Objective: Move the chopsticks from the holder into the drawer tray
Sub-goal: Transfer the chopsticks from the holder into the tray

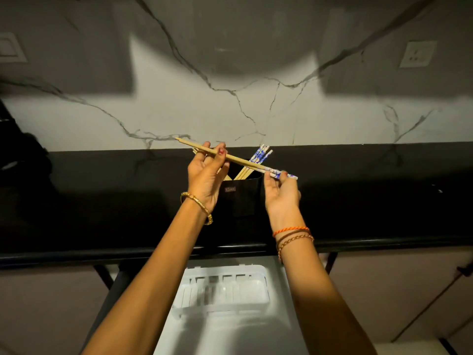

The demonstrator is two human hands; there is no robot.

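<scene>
Head view: both hands (208, 175) (280, 190) pinch chopsticks (238, 161) level above the holder's (242, 198) rim.

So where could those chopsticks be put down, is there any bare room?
The white tray in the open drawer looks bare, as does the black counter left and right of the holder. It is crowded only at the holder's mouth, where more chopsticks stand beside both hands.

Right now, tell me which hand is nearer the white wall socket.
Right. The right hand pinches the chopsticks' blue-patterned end, below-left of the white wall socket; the left hand holds the plain end, farther left.
</scene>
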